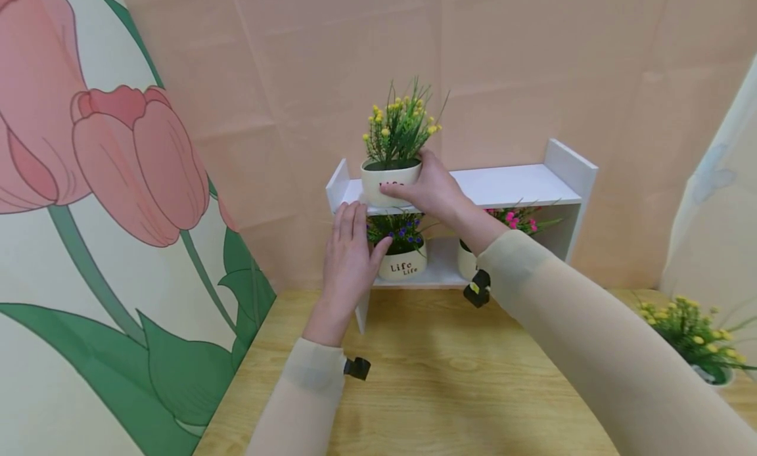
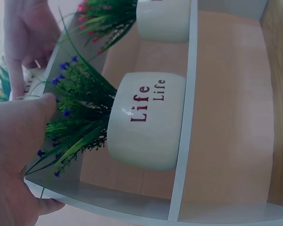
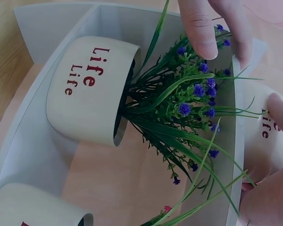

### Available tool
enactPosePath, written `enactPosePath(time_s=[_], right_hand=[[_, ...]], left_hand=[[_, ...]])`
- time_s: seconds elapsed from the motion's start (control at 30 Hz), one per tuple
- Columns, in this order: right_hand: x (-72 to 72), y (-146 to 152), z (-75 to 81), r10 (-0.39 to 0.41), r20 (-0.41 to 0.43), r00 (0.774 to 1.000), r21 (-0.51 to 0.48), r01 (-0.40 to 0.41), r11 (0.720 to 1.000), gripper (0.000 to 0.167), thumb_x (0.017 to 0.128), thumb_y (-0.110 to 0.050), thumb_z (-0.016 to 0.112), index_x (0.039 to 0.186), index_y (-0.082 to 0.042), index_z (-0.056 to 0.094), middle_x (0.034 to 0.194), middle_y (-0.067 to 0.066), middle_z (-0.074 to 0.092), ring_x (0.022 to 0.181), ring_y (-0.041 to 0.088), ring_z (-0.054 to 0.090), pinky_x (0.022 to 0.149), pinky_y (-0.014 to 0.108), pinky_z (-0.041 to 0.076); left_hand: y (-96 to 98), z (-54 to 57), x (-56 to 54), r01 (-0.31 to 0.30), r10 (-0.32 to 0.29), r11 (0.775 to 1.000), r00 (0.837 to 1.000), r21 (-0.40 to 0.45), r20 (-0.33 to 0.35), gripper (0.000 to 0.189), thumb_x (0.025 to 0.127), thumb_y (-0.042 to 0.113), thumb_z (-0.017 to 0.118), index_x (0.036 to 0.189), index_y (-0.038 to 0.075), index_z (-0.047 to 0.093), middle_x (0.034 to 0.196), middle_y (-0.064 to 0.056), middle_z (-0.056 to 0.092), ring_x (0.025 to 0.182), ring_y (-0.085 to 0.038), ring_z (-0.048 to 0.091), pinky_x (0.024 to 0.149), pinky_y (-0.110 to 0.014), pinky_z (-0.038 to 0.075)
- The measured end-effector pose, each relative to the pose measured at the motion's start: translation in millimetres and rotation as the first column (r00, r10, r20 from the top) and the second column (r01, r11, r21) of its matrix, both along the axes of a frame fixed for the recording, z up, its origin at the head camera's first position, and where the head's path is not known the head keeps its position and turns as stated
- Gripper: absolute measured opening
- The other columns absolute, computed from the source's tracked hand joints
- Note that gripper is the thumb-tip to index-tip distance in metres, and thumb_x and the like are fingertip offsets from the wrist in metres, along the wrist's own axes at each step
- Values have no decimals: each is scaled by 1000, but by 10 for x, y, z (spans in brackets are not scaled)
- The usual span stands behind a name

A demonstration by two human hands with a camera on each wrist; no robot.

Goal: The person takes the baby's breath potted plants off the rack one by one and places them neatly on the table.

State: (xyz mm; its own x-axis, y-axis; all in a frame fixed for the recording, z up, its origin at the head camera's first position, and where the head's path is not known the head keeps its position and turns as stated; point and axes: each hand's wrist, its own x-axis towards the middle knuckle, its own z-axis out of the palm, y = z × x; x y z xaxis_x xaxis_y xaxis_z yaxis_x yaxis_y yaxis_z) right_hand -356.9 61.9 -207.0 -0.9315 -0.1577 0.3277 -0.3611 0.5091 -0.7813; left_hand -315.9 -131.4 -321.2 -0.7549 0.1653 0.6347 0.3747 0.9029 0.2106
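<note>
My right hand grips a cream oval flowerpot at the left end of the white shelf's top board, its thumb across the front over the "Life" lettering. Grass and small yellow flowers rise from this pot. My left hand rests at the shelf's upper left corner, fingers straight and thumb spread apart. Just beside that thumb, on the lower board, stands a pot with purple flowers. The left wrist view shows the left fingers at the side panel.
On the lower board, a pot with pink flowers stands farther right, partly behind my right forearm. Another plant with yellow flowers stands at the wooden table's right side. A pinkish cloth hangs behind; a tulip-printed panel stands left.
</note>
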Motion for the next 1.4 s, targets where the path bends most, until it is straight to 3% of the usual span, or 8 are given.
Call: enactPosePath(time_s=[0.4, 0.67, 0.9, 1.4], right_hand=[[-4, -5, -40, -30, -20, 999, 3, 31, 1000, 102, 93, -52, 89, 167, -5, 35, 149, 17, 60, 132, 37, 61, 112, 56, 50], [50, -22, -11, -42, -36, 998, -9, 42, 999, 105, 91, -57, 89, 167, -7, 36, 150, 15, 60, 131, 35, 62, 112, 55, 51], [102, -18, 28, -37, -51, 998, -23, 36, 999, 104, 91, -56, 89, 166, -7, 37, 151, 14, 60, 130, 34, 62, 111, 54, 52], [337, 63, 92, -6, -80, 997, -45, 2, 999, 105, 91, -56, 89, 169, -10, 35, 151, 11, 59, 132, 32, 62, 111, 54, 52]], left_hand=[[-4, -14, -14, 7, -7, 1000, 1000, 13, -6, 80, 112, 48, 64, 169, 4, 29, 174, -13, 30, 168, -32, 13, 133, -54, 28], [-22, -15, -17, 7, -7, 1000, 1000, 8, -14, 80, 111, 47, 65, 169, 4, 29, 174, -13, 29, 168, -32, 13, 134, -51, 23], [-18, -18, -32, 14, -13, 1000, 1000, 21, -18, 79, 111, 46, 66, 168, 3, 32, 173, -13, 31, 168, -32, 14, 133, -53, 27], [-22, -29, -41, 36, -34, 999, 998, 27, -50, 77, 110, 43, 69, 164, 0, 34, 171, -15, 33, 167, -33, 16, 133, -52, 28]])
